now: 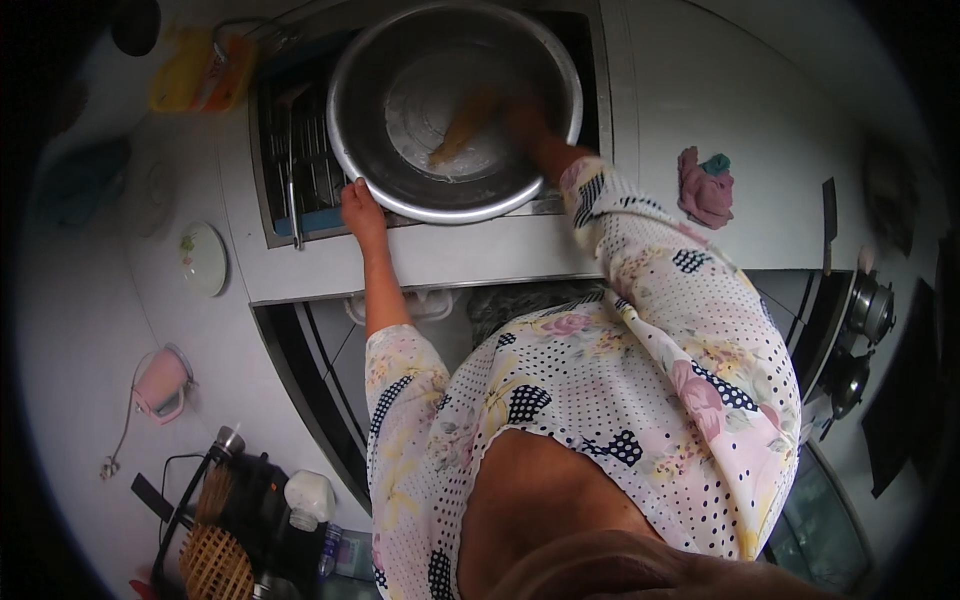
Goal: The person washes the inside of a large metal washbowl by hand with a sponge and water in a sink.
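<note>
A large round metal basin (360, 142) rests over the sink (262, 150) in the counter. My left hand (364, 212) grips its near left rim, thumb on top. My right hand (529, 124) reaches down inside the basin on the right; it is blurred and in shadow. A long tan piece (461, 135), perhaps a loofah or cloth, extends from the fingers of this hand across the wet basin bottom. How the fingers close on it is hidden by blur.
Left of the basin are a metal rack (322, 150) and a yellow-orange packet (202, 71). A plate (202, 259) and a pink jug (163, 382) stand farther left. A pink cloth (705, 187) and a knife (829, 225) lie right. Pots (870, 307) stand beyond the counter's right edge.
</note>
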The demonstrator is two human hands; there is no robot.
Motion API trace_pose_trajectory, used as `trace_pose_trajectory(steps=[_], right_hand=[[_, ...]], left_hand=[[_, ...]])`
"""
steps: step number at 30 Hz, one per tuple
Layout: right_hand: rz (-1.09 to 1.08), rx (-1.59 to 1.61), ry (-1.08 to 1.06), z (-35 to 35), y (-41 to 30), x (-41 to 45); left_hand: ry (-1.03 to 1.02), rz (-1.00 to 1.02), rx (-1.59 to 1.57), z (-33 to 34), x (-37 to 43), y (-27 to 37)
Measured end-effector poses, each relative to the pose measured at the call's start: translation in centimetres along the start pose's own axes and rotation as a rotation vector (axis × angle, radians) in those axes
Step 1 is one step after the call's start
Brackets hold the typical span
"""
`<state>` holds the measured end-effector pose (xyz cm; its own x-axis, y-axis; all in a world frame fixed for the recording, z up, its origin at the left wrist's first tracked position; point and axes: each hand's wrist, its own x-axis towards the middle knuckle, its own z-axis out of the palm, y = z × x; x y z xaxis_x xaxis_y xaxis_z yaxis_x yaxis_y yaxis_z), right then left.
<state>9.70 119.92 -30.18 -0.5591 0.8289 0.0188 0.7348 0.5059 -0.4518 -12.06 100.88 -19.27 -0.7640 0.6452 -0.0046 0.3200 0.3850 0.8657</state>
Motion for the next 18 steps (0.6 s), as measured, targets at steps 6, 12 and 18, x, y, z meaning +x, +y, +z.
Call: trace_pose_trajectory(steps=[6, 12, 18], right_hand=[[-0.102, 0.306, -0.561, -1.7, -9.3, -8.6], [-0.288, -0.007, -0.238, -7.6, -5.1, -12.0], [-0.226, 0.185, -0.018, -8.5, -3.7, -11.8]], left_hand=[[0.009, 0.004, 0.013, -0.1, -4.5, 1.0], [0.037, 0.111, 0.183, -1.5, -2.3, -4.0], [0.027, 0.066, 0.287, -2.7, -2.9, -5.7]])
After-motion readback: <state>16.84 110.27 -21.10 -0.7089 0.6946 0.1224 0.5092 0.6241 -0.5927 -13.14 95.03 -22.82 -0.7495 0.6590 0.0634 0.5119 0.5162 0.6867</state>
